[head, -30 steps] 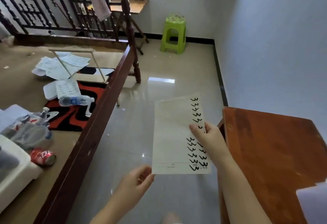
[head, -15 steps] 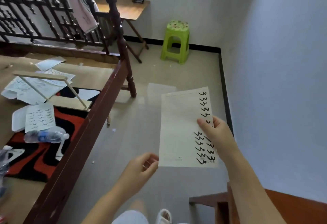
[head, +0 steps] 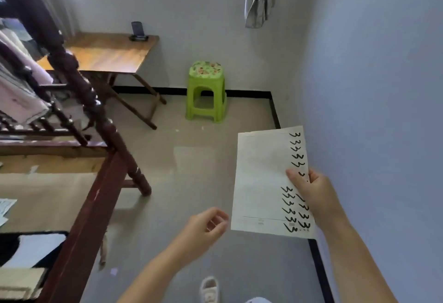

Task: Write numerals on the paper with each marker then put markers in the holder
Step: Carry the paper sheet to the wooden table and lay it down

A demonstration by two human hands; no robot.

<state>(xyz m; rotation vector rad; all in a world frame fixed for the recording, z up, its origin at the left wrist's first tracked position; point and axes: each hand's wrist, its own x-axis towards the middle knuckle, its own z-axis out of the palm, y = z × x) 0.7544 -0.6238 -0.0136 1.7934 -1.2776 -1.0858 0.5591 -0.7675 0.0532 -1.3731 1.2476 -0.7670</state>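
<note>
A cream sheet of paper [head: 261,183] hangs upright in the air over the floor, with columns of black 3s down its right side. My right hand [head: 309,189] pinches it at the right edge, thumb on the written face. Just left of the sheet's lower corner, my left hand [head: 205,228] hovers with loosely curled fingers, apart from the paper and holding nothing. No markers or holder are in view.
A dark wooden bed frame [head: 96,197] with a turned post [head: 79,82] runs along the left. A folding wooden table [head: 107,53] with a small stand and a green plastic stool [head: 207,91] stand by the far wall. The right wall is close.
The view has swung up and to the right: the bed's clutter and the brown table at right have left the frame. My right hand still holds the paper; my left hand has come off its corner.
</note>
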